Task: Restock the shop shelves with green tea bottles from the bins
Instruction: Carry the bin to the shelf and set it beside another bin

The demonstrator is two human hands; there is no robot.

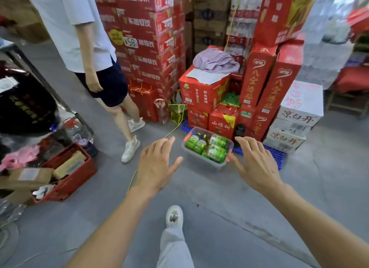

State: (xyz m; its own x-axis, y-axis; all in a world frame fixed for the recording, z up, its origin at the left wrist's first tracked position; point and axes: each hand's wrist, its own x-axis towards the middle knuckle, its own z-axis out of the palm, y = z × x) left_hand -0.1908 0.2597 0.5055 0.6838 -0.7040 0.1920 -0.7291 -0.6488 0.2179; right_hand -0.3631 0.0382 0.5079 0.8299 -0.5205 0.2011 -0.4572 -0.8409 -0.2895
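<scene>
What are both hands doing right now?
Left hand: open, holding nothing.
Right hand: open, holding nothing.

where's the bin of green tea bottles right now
In the head view the clear bin sits on the floor just right of centre, between the left hand and right hand, in front of the red cartons.

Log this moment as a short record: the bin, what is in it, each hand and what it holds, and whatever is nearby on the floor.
bin: clear plastic, on the grey floor, in front of stacked red cartons
contents: green tea bottles, lying down
left hand: open, empty, left of the bin
right hand: open, empty, right of the bin
nearby: red basket at left; another person standing beyond it
</scene>
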